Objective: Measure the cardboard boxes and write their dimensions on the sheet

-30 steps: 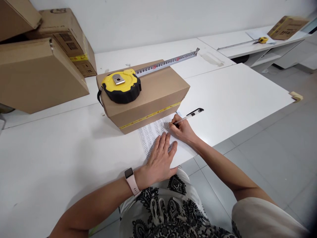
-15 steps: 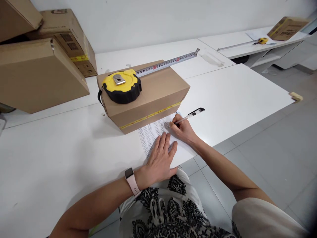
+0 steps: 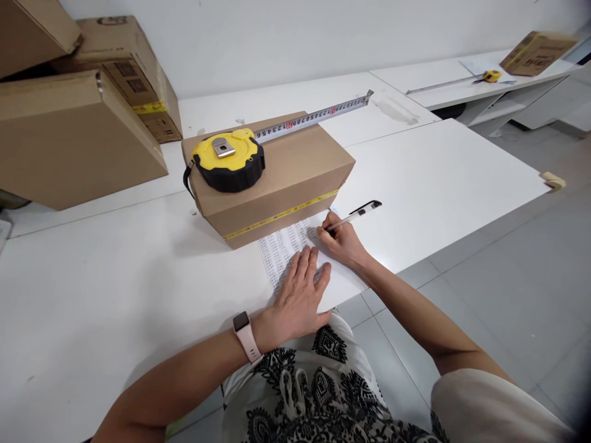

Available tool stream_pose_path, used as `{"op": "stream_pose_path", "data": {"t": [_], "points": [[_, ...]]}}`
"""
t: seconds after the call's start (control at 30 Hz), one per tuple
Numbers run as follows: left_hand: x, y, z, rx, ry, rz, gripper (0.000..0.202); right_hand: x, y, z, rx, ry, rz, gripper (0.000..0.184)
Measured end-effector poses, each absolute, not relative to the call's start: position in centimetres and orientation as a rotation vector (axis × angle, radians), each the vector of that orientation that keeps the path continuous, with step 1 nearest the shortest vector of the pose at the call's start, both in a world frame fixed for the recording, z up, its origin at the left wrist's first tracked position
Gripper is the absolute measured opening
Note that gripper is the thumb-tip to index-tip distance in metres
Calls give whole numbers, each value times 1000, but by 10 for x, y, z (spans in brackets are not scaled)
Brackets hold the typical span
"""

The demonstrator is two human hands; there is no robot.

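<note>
My right hand [image 3: 342,242] grips a pen [image 3: 353,215] with its tip on a printed sheet [image 3: 281,246] full of small rows of figures. My left hand [image 3: 298,295] lies flat on the sheet's near part, fingers stretched out; a pink-strapped watch [image 3: 244,336] is on that wrist. Just behind the sheet stands a brown cardboard box [image 3: 286,178] with a yellow tape band. On top of it rests a yellow and black tape measure [image 3: 228,160], its blade [image 3: 318,115] drawn out to the right past the box's end.
The white table [image 3: 438,178] carries larger cardboard boxes [image 3: 74,135] stacked at the far left. A second table at the back right holds another box [image 3: 538,49] and another tape measure [image 3: 489,75]. A tape roll [image 3: 553,179] sits at the table's right corner. Grey tiled floor lies to the right.
</note>
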State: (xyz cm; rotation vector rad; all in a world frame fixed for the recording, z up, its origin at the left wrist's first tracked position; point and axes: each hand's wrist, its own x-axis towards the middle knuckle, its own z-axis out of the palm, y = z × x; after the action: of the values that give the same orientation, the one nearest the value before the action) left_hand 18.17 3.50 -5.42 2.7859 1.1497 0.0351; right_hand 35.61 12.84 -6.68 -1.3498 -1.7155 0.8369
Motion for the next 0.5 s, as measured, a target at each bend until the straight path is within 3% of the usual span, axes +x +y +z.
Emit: {"op": "stream_pose_path", "data": {"t": [0.5], "points": [[182, 35, -54, 2801, 1157, 40, 89, 356, 129, -68, -1343, -1689, 840, 18]]}}
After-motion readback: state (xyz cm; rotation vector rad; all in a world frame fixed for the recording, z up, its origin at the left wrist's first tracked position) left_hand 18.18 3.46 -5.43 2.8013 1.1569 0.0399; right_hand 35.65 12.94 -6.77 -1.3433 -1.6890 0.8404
